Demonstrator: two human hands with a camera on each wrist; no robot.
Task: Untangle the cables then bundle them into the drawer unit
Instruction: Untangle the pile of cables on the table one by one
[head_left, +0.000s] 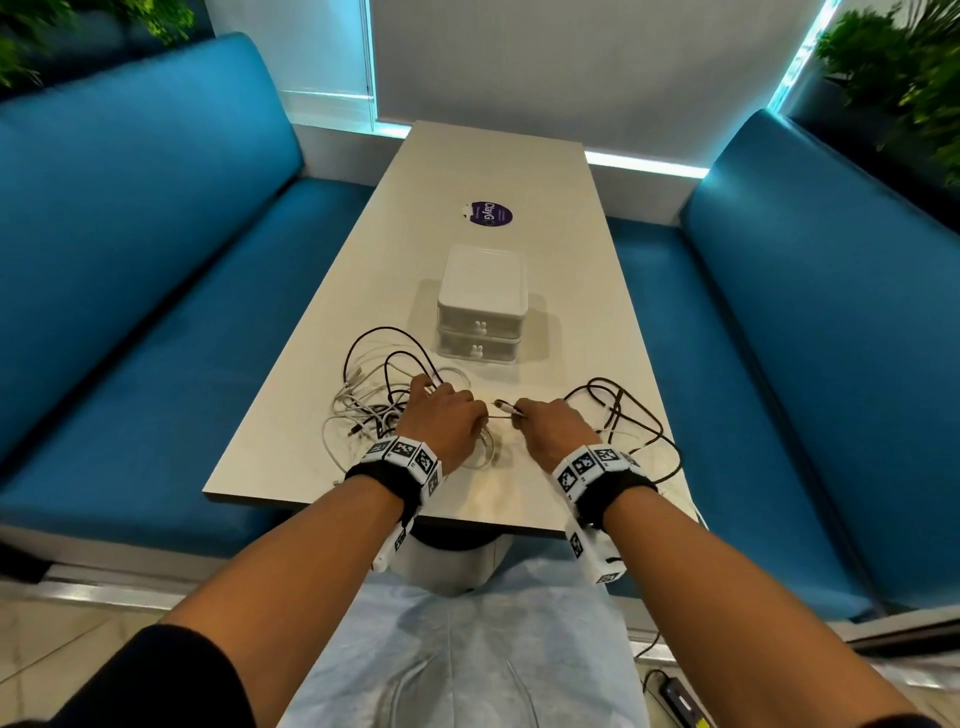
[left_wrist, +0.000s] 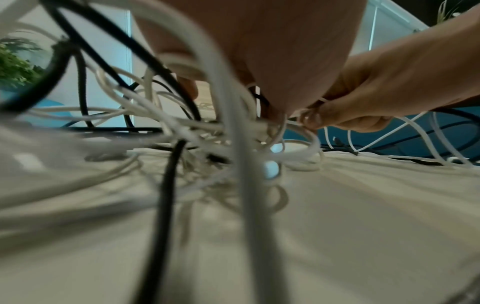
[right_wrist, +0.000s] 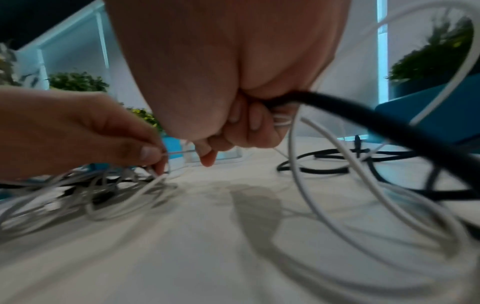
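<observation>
A tangle of white and black cables (head_left: 376, 400) lies on the table's near left. My left hand (head_left: 460, 410) rests on its right side and pinches a thin white cable (right_wrist: 166, 154) between thumb and fingertip. My right hand (head_left: 543, 422) is just to the right, fingers curled round a black cable (right_wrist: 363, 121) and a white cable (right_wrist: 281, 121); a plug end (head_left: 505, 405) sticks out toward the left hand. More loops of the black cable (head_left: 628, 415) trail to the right. The white two-drawer unit (head_left: 482, 306) stands behind the hands, both drawers closed.
The beige table (head_left: 571, 291) is narrow, with a purple round sticker (head_left: 491, 214) behind the drawer unit. Blue benches (head_left: 156, 291) flank both sides. Black cable loops (head_left: 667, 457) reach the near right table edge. Plants (head_left: 914, 67) stand in the far corners.
</observation>
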